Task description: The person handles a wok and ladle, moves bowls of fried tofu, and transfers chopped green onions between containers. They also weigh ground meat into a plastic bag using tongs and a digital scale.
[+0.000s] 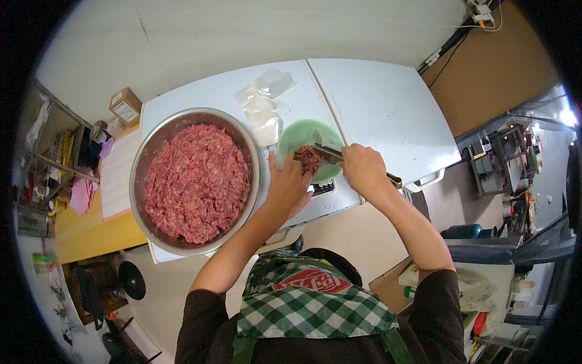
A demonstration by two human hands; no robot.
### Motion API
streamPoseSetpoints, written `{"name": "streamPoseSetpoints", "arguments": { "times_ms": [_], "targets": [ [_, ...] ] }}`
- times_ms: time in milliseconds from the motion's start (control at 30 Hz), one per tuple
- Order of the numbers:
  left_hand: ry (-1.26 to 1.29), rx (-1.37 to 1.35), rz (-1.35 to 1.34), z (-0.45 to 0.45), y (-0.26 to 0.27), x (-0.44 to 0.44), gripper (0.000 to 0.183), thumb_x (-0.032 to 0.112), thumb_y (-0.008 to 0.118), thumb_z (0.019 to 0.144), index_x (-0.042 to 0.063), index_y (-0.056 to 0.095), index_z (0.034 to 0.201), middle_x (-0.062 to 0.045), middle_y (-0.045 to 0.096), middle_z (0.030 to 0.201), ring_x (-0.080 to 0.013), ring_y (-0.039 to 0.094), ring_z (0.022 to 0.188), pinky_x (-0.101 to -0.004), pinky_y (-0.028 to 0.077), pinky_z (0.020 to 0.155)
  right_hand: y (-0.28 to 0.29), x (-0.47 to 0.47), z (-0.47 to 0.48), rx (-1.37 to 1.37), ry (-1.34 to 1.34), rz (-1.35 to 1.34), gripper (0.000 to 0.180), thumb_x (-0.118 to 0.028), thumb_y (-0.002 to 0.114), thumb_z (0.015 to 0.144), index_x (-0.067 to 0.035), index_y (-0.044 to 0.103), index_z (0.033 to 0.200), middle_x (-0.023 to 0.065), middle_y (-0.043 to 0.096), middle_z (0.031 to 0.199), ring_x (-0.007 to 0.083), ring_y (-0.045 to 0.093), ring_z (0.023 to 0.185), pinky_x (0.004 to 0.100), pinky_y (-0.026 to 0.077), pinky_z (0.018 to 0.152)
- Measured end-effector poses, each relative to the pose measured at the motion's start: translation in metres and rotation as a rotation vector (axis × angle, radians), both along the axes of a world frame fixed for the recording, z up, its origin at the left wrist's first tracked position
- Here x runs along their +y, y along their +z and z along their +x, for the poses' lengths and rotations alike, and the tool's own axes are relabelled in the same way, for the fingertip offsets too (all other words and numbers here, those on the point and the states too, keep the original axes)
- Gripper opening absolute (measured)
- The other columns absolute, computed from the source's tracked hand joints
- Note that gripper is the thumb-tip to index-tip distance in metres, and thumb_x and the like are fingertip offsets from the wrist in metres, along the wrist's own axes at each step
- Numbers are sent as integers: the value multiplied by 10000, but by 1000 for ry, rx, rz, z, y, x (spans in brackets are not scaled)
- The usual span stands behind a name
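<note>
A green plastic bowl (291, 132) stands over a kitchen scale, whose dark button panel (323, 187) shows at its near side. Inside the bowl are a clear plastic bag (325, 136) and a clump of raw minced meat (308, 159). My right hand (365, 170) grips metal tongs (394, 180), their front end over the meat. Over the bowl's near left rim lies my left hand (291, 184), fingertips beside the meat; whether it pinches the bag is hidden. To the left, a large steel basin (255, 182) holds a big mass of minced meat (198, 182).
Clear plastic bags (266, 107) lie flat behind the bowl on the white tabletop (386, 100), which has a seam. At left, a yellow wooden table (91, 241) carries a cardboard box (125, 107) and pink cloth (82, 195). A black stool (132, 280) is below left.
</note>
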State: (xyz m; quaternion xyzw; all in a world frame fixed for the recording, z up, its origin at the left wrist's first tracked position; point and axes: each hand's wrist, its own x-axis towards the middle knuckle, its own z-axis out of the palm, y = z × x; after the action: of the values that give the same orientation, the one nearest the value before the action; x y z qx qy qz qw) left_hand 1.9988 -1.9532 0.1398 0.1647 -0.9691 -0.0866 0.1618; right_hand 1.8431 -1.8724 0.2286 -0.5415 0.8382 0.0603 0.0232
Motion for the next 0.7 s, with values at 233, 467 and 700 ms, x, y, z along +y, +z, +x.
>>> {"name": "streamPoseSetpoints", "arguments": {
  "times_ms": [233, 467, 700],
  "targets": [
    [29, 25, 76, 10, -13, 7, 417, 274, 696, 694, 159, 598, 1082, -214, 416, 1222, -390, 287, 1256, -683, 123, 975, -22, -14, -13, -79, 34, 46, 190, -203, 621, 785, -15, 627, 812, 184, 619, 762, 353, 624, 719, 429, 502, 634],
    [48, 57, 107, 13, -17, 8, 605, 209, 735, 652, 196, 494, 1207, -192, 365, 1284, -395, 289, 1264, -664, 157, 974, -16, 5, -44, -594, -113, -118, 214, -195, 617, 814, -4, 578, 727, 122, 584, 617, 218, 596, 519, 343, 459, 469],
    [58, 55, 134, 13, -19, 8, 526, 182, 715, 679, 184, 544, 1176, -215, 329, 1339, -391, 239, 1302, -658, 147, 982, 2, 25, -53, -1078, -385, -128, 221, -212, 599, 849, -69, 552, 689, -14, 529, 586, 60, 476, 438, 210, 355, 384]
  ]
}}
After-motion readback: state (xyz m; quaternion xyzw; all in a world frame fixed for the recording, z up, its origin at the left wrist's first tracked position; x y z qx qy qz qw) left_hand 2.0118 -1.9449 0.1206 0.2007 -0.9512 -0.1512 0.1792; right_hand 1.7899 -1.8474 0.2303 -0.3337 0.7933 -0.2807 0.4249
